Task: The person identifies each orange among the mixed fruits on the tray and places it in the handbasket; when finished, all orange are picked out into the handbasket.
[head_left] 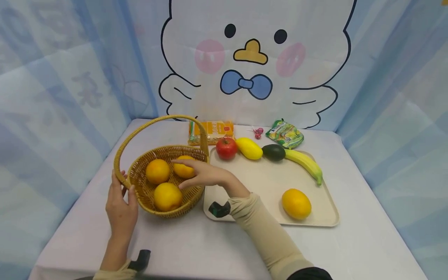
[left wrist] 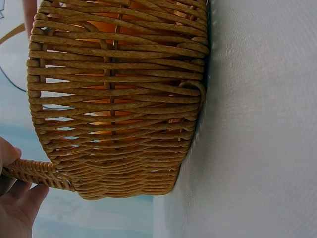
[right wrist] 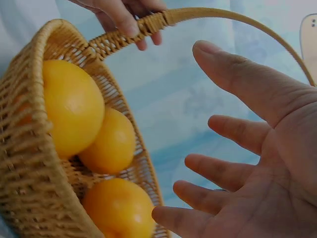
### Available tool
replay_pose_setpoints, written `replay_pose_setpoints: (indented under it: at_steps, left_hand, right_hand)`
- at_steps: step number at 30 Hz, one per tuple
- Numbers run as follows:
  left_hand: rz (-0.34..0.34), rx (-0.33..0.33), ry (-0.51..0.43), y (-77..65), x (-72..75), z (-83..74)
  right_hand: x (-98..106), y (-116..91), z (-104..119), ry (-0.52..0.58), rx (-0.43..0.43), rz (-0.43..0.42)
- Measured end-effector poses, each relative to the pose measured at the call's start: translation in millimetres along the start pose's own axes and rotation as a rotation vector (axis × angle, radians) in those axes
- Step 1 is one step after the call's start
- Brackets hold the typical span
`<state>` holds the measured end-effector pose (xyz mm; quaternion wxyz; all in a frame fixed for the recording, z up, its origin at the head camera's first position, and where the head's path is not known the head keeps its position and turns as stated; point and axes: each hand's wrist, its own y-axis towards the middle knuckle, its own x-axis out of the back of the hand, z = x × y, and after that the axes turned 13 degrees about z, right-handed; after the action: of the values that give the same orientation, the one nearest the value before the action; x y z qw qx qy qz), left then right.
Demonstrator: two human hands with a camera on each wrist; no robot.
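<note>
A wicker basket [head_left: 190,202] stands on the left of the table with three oranges [head_left: 158,171] inside. My left hand [head_left: 120,206] holds the base of its arched handle [head_left: 120,155] between thumb and fingers. In the left wrist view the thumb and fingers lie on either side of the handle [left wrist: 37,173]. My right hand [head_left: 206,174] is over the basket's right side, partly covering one orange. In the right wrist view its fingers are spread and nothing lies in the palm, while the oranges [right wrist: 74,106] sit apart from the thumb.
A cream tray [head_left: 259,179] right of the basket bears an apple [head_left: 226,148], a yellow lemon-like fruit [head_left: 249,148], an avocado [head_left: 273,152], a banana [head_left: 305,163] and an orange-yellow oval fruit [head_left: 296,204]. Behind are an orange packet [head_left: 213,130], lollipops [head_left: 258,132] and a green bag [head_left: 285,134].
</note>
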<state>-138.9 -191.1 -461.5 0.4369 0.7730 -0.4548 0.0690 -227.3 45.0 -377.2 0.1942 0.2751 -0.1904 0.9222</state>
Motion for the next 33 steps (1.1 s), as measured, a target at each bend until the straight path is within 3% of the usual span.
replay_pose_setpoints:
  at_steps: [14, 33]
  left_hand:
    - [-0.001, 0.001, -0.029, -0.1, 0.5, -0.1]
    - [-0.002, -0.005, -0.018, 0.4, -0.5, -0.6]
  right_hand:
    - [22, -52, -3, 0.076, 0.016, -0.103]
    - [34, -100, -17, 0.127, 0.04, -0.202]
